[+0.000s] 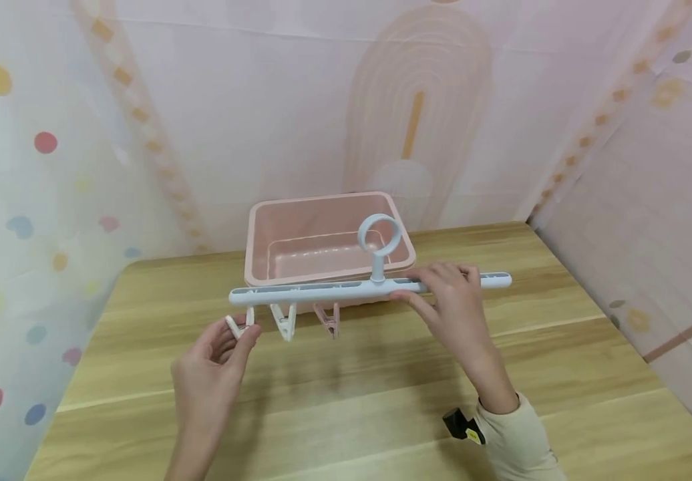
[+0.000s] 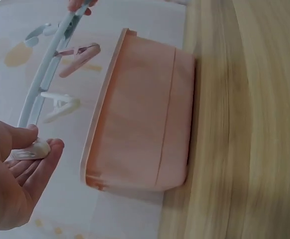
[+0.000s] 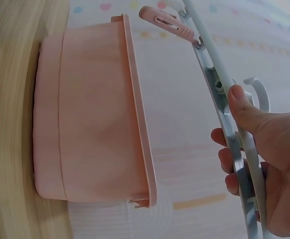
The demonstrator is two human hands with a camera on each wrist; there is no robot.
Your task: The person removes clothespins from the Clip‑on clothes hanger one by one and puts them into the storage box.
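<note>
Above table, hanger bar (image 1: 346, 290) crosswise, level

Cream sleeve (image 1: 517, 441), black wrist device (image 1: 460, 425)

Hanger bar (image 3: 234, 149) cut off at right-wrist frame's bottom edge.

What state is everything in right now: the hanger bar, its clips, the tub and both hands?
Hanger bar: held level above the table, ring up.
End white clip: pinched by the left hand.
Middle white clip: hanging free.
Pink clip: hanging free.
Pink tub: upright on the table, nothing seen inside.
Right hand: gripping the bar.
</note>
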